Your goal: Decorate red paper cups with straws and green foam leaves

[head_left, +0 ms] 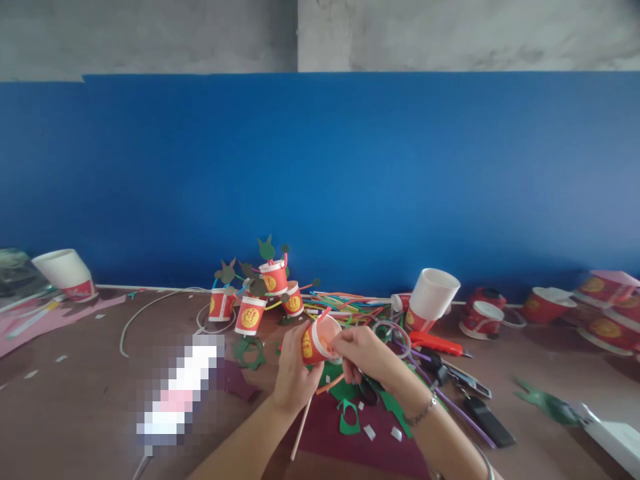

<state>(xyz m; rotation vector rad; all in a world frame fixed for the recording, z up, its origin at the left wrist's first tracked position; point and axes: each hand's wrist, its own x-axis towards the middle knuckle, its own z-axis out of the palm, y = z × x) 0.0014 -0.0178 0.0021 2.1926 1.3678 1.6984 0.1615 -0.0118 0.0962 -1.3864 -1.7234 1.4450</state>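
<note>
Gripping the red paper cup (314,343) just above the tabletop (90,407), your left hand (293,372) wraps its side; the cup's mouth tilts right toward your right hand (365,353), fingers (341,341) pinched shut at the rim, possibly on the orange straw (330,385); the hands nearly touch

The left hand (293,373) grips a red paper cup (316,341) tilted on its side above the brown table (85,407), while the right hand (364,357) pinches at the cup's white rim. An orange straw (330,384) pokes out below the cup, over a maroon felt sheet (360,443) strewn with green felt scraps (349,417). Behind, near the blue wall (320,173), stand a cluster of decorated cups (260,297), a heap of coloured straws (345,305) and a stack of white cups (433,297).
</note>
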